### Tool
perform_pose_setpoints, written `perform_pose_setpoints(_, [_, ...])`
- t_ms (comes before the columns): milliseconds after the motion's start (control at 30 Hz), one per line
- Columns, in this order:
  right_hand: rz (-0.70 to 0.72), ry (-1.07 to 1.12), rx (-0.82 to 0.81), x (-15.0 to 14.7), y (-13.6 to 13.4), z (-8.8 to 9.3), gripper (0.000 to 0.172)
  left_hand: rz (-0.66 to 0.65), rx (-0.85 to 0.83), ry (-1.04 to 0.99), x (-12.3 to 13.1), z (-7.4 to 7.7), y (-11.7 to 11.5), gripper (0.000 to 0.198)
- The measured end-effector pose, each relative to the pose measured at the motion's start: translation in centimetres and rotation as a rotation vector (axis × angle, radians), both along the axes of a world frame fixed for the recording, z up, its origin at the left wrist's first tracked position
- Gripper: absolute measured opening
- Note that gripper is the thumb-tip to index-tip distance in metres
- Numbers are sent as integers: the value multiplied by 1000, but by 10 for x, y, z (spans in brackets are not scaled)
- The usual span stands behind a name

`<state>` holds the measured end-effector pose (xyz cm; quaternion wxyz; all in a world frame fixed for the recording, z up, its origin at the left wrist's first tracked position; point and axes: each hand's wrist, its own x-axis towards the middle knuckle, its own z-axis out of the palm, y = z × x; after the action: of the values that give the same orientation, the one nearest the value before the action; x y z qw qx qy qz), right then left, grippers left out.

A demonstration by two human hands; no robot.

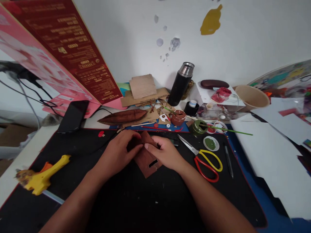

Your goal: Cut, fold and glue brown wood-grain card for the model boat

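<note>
My left hand (119,152) and my right hand (165,152) meet over a black mat (126,200) and both grip a brown-painted cardboard piece (147,163). The piece has a small rectangular slot cut in it. Its upper part is folded up between my fingertips, and its lower corner lies flat on the mat. My fingers are curled and pinched on the cardboard, thumbs close together.
A yellow glue gun (42,176) lies left on the mat, red-and-yellow scissors (206,158) lie right. Behind are a brown boat-shaped model (123,116), paint pots (178,117), a green-handled brush (228,130), a black flask (181,83), a phone (73,116) and white paper sheets (264,155).
</note>
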<state>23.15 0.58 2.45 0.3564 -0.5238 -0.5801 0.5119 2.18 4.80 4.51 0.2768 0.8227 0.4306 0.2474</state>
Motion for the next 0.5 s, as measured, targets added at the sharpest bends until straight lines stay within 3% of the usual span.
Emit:
perform_pose_setpoints(233, [-4,38,-18,-1,0,0,27,-21,53,39,2,2,1,21])
perform_pose_setpoints(500, [-5,52,-25,-1,0,-2,24,12,-27,31,4,4,0,23])
